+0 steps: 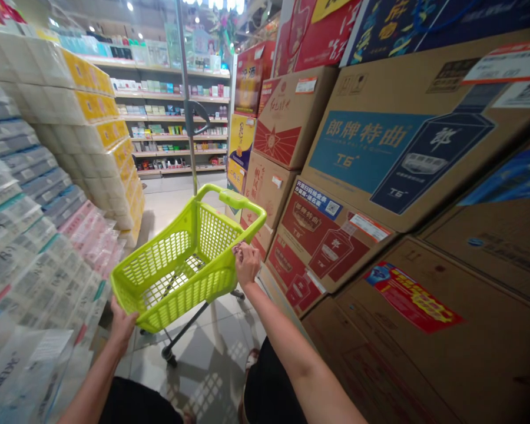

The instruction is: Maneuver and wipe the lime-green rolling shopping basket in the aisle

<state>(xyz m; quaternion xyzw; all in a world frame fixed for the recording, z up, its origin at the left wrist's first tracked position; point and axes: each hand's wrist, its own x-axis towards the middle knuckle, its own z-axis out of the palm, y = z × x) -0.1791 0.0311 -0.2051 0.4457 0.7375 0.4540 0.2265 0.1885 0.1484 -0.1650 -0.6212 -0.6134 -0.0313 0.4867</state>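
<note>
A lime-green plastic shopping cart stands askew in front of me, its slatted basket bare inside. My left hand grips the basket's near left corner, the fingers curled over the rim and partly hidden. On the near right side, below the push handle, my right hand is closed on the basket's upper edge. Dark legs and small caster wheels carry the basket above the tiled floor.
Stacked cardboard liquor cartons wall the right side closely. Packs of tissue paper and other plastic-wrapped packs rise on the left. A thin metal pole stands behind the cart. Shelves of small boxed goods cross the back.
</note>
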